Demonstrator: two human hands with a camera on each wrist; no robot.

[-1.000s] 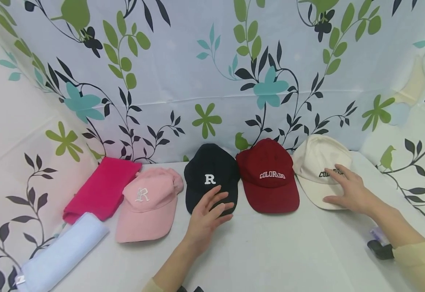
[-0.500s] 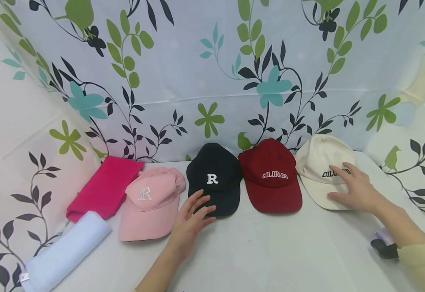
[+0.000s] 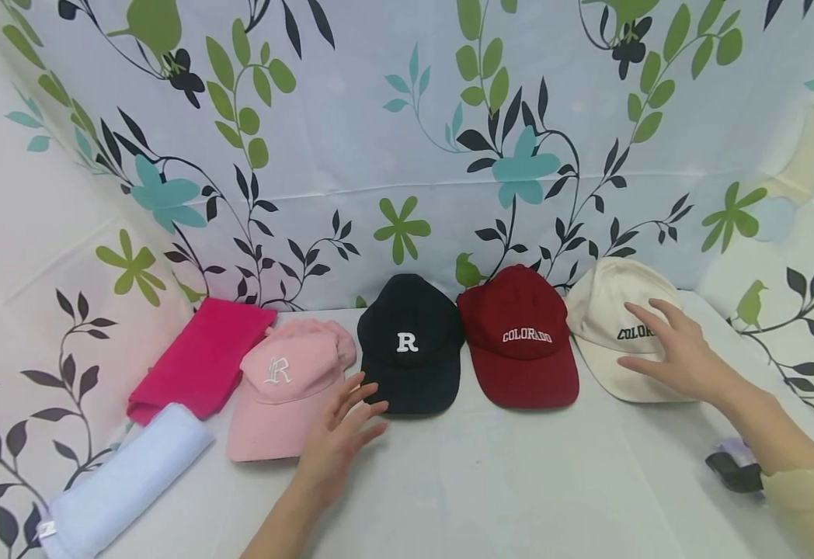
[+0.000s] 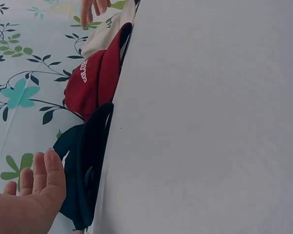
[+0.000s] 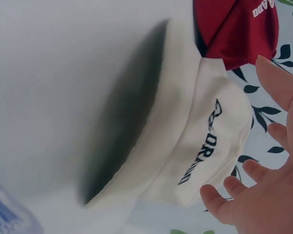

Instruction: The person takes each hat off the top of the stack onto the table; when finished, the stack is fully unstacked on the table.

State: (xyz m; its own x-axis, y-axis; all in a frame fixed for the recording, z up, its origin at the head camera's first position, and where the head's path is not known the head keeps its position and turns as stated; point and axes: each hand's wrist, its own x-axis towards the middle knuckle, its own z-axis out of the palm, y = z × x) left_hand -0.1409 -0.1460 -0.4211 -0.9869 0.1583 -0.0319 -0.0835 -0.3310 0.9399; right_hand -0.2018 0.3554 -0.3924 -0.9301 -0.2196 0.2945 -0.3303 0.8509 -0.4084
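Four caps would be several; in a row along the back lie a pink cap point(image 3: 288, 380), a black cap point(image 3: 410, 349), a dark red cap point(image 3: 519, 341) and a cream cap point(image 3: 617, 310). My left hand point(image 3: 337, 442) hovers between the pink and black caps, fingers spread and holding nothing. In the left wrist view its fingers overlap the black cap point(image 4: 85, 165). My right hand point(image 3: 687, 357) is over the right side of the cream cap, thumb and fingers apart. The right wrist view shows that hand point(image 5: 268, 195) beside the cream crown point(image 5: 215, 136), with a gap between them.
A bright pink folded cloth point(image 3: 200, 357) and a light blue rolled cloth point(image 3: 127, 485) lie at the left. A black and lilac item point(image 3: 735, 466) is by the right forearm. Patterned fabric point(image 3: 351, 140) hangs behind the caps.
My left hand has moved left and toward me, from over the black cap's brim to beside the pink cap. The right hand has barely shifted. The caps have stayed in place.
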